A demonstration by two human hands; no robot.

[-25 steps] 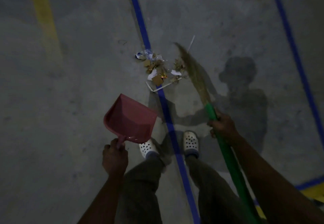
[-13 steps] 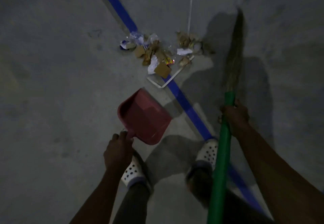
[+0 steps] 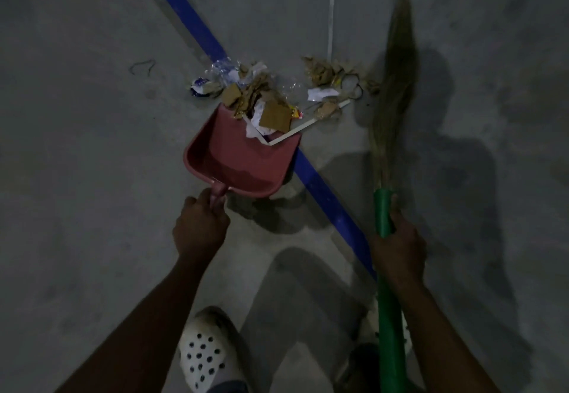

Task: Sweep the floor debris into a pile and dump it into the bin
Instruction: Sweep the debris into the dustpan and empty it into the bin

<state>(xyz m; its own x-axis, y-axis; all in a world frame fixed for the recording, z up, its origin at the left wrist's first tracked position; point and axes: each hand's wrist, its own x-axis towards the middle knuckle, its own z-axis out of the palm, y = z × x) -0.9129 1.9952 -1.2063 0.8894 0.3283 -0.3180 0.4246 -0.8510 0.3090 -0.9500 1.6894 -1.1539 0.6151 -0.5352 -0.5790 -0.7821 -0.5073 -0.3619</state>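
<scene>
A pile of debris (image 3: 271, 90), cardboard scraps, paper and wrappers, lies on the grey floor across a blue line. A red dustpan (image 3: 240, 161) sits with its mouth against the near edge of the pile; some scraps and a white strip overlap its lip. My left hand (image 3: 200, 226) grips the dustpan's handle. My right hand (image 3: 397, 244) grips the green handle of a broom (image 3: 391, 84), whose straw head points away, just right of the pile. No bin is in view.
A blue floor line (image 3: 326, 195) runs diagonally under the pile and dustpan. A thin white stick (image 3: 331, 17) lies beyond the debris, and a small loop of wire (image 3: 141, 67) to the left. My white perforated shoe (image 3: 206, 352) is at the bottom.
The dustpan has moved forward from in front of my feet to the pile's near edge, with scraps now on its lip. The broom swung from the pile's middle to its right side.
</scene>
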